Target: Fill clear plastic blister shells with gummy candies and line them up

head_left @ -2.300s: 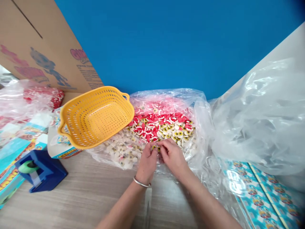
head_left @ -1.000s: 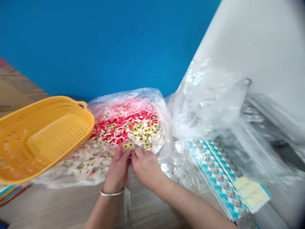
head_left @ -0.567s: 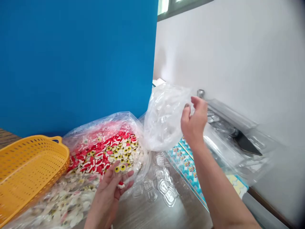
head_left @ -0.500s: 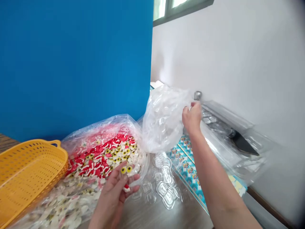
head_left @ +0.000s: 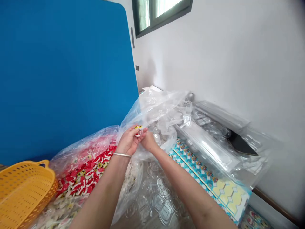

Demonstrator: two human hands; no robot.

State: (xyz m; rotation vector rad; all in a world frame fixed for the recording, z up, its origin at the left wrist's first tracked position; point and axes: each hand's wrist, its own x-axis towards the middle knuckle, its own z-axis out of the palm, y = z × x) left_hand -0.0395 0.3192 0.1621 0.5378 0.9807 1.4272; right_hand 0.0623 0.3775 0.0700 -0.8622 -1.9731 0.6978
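Observation:
In the head view, my left hand (head_left: 128,141), with a bangle on its wrist, pinches a small piece with yellow-and-black eyes (head_left: 138,127) and a red-and-white piece (head_left: 137,135). My right hand (head_left: 148,140) meets it at the fingertips, fingers closed; what they grip is hidden. Both hands are in front of a translucent plastic bag (head_left: 157,106), which holds clear moulded plastic shells (head_left: 156,136). To the left lies an open plastic bag full of red-and-white and eye-shaped pieces (head_left: 90,167).
A yellow perforated basket (head_left: 26,190) stands at the left. More clear shells (head_left: 162,203) lie on the table between my forearms. Printed turquoise sheets (head_left: 197,165), clear packaging and a black pointed object (head_left: 241,143) lie along the wall. A blue panel (head_left: 66,70) rises behind.
My right hand has come left and down from the translucent bag to my left hand. My left hand has moved up and forward with the small pieces. The translucent bag now spreads wider, and the view has shifted.

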